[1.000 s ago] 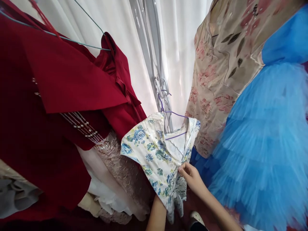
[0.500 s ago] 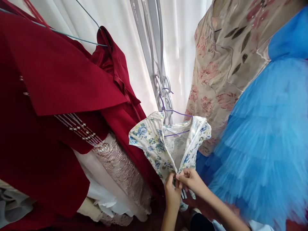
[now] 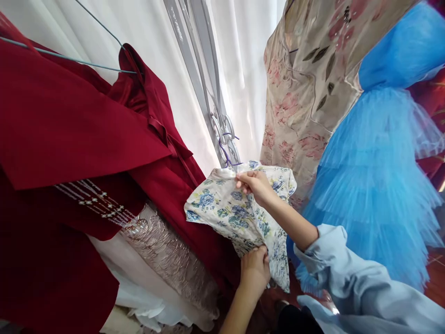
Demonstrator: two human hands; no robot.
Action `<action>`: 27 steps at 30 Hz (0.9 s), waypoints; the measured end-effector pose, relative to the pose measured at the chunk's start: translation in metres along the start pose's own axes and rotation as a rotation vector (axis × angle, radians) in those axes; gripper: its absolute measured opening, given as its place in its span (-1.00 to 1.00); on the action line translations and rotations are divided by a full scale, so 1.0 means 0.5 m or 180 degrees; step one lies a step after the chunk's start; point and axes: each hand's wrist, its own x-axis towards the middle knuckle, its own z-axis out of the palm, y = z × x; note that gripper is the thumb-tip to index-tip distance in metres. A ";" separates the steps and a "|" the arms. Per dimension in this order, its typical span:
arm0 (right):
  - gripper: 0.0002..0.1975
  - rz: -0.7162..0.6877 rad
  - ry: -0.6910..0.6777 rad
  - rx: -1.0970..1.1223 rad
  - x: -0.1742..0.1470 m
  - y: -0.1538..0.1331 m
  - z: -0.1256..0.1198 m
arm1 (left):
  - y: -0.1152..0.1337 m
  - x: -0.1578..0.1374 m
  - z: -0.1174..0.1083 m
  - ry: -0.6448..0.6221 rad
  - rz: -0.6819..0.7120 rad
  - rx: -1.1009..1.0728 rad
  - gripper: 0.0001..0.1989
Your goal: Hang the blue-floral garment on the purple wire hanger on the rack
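A short-sleeved white top with blue flowers point(image 3: 222, 204) hangs on a thin purple wire hanger point(image 3: 225, 155). My right hand point(image 3: 255, 185) pinches the middle of its neckline, fingers closed; any small pull tab between the fingertips is hidden. Lower down, my left hand point(image 3: 255, 269) is closed on the top's fabric, along the line where the two edges meet. Between my hands the opening is closed, with the cloth drawn taut.
Dark red garments point(image 3: 79, 125) and a pale embroidered skirt point(image 3: 181, 250) hang at left. On the right are a beige floral dress point(image 3: 295, 106) and a blue layered tulle dress point(image 3: 368, 171). Behind stand grey metal bars point(image 3: 196, 60) with rings and a white curtain point(image 3: 146, 32).
My right hand has moved up from beside my left hand to the neckline. The deep V-shaped opening has closed behind it. My left hand stays low on the fabric.
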 end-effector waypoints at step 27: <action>-0.72 0.0004 -0.0364 -0.0555 -0.049 0.150 -0.065 | 0.041 0.234 -0.484 0.3148 0.0890 -0.1293 -0.79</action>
